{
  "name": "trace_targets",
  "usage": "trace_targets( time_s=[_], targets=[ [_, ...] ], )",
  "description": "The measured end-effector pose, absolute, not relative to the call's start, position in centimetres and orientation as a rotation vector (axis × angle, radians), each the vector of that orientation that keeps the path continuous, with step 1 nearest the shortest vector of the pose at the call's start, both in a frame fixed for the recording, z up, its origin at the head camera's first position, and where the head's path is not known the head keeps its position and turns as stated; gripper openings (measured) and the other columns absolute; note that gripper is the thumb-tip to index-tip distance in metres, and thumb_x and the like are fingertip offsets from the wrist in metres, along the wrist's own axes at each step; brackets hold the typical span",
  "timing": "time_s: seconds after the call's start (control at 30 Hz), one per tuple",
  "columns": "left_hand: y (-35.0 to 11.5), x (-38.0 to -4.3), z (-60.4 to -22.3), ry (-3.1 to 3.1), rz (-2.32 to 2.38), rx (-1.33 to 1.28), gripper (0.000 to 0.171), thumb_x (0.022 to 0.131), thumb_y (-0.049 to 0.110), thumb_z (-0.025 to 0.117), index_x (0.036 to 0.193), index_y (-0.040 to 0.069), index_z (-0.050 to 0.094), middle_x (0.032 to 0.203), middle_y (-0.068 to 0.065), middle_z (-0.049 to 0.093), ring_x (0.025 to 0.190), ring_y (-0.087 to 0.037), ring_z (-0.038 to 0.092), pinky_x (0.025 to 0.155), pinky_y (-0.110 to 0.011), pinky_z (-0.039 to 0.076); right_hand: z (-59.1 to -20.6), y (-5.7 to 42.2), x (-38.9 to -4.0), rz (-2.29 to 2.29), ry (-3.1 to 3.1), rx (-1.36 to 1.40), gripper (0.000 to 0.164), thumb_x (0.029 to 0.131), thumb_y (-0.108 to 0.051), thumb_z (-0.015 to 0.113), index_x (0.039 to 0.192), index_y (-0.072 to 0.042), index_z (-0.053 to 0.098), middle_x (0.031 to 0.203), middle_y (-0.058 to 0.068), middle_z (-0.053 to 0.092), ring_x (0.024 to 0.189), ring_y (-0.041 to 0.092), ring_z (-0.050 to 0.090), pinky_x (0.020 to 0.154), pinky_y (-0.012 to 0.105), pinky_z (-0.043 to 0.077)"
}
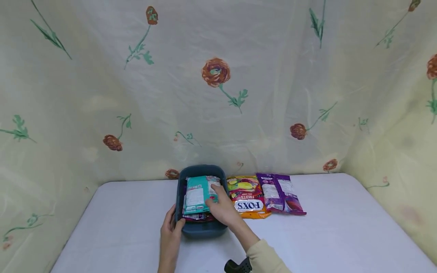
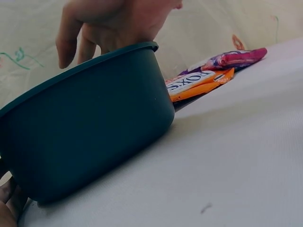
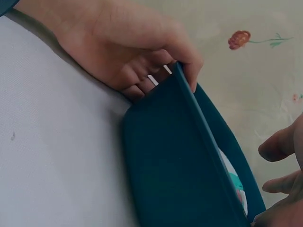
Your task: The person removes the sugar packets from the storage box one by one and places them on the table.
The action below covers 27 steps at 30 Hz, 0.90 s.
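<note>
A dark teal plastic bin (image 1: pixel 201 230) stands on the table near the back edge. Inside it lies a turquoise snack packet (image 1: pixel 196 195) on top of dark purple packaging (image 1: pixel 198 217). My left hand (image 1: pixel 170 235) grips the bin's near left corner, thumb over the rim and fingers against the outer wall, as the right wrist view also shows. Reaching in from the right, my right hand (image 1: pixel 223 206) rests with spread thumb and forefinger on the turquoise packet. Its other fingers dip below the rim in the left wrist view.
Right beside the bin lies an orange and red FOX'S fruits candy bag (image 1: pixel 246 195). A purple packet (image 1: pixel 280 193) lies next to it on the right. The white table (image 1: pixel 129 227) meets a flower-printed curtain (image 1: pixel 266 125) at the back. A black object (image 1: pixel 238 266) shows at the bottom edge.
</note>
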<state>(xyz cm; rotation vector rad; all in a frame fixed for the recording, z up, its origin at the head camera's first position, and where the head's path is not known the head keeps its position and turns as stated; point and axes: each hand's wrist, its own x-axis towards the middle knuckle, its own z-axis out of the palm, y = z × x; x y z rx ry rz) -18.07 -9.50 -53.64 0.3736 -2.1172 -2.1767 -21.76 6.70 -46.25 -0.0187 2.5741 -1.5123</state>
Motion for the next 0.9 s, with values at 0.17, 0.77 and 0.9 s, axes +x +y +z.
trace_targets(
  time_s=[0.17, 0.77, 0.9],
  targets=[
    [-9.54, -18.05, -53.51, -2.139, -2.167, 0.402, 0.057, 0.091, 0.015, 0.052, 0.145, 0.013, 0.035, 0.152, -0.015, 0.034, 0.142, -0.031, 0.029, 0.114, -0.047, 0.031, -46.19, 6.48, -21.60, -1.483, 2.590, 0.026, 0.054, 0.092, -0.022, 0.054, 0.143, -0.012, 0.040, 0.153, 0.020, 0.027, 0.137, 0.039, 0.031, 0.110, 0.063, 0.026],
    [-9.12, -18.28, -53.37, -2.129, -2.170, 0.406, 0.057, 0.090, 0.013, 0.052, 0.144, 0.010, 0.037, 0.152, -0.016, 0.032, 0.144, -0.031, 0.025, 0.116, -0.049, 0.027, -46.92, 6.52, -21.75, -1.564, 2.691, -0.135, 0.033, 0.090, -0.016, 0.056, 0.123, -0.012, 0.055, 0.147, 0.019, 0.032, 0.131, 0.038, 0.035, 0.108, 0.063, 0.031],
    [-9.20, -18.32, -53.36, -2.130, -2.169, 0.410, 0.056, 0.090, 0.012, 0.052, 0.144, 0.010, 0.037, 0.152, -0.016, 0.032, 0.144, -0.031, 0.025, 0.116, -0.048, 0.027, -46.46, 6.66, -21.89, -1.535, 2.642, -0.031, 0.032, 0.090, -0.019, 0.056, 0.122, -0.013, 0.056, 0.147, 0.019, 0.036, 0.131, 0.038, 0.037, 0.107, 0.063, 0.032]
  ],
)
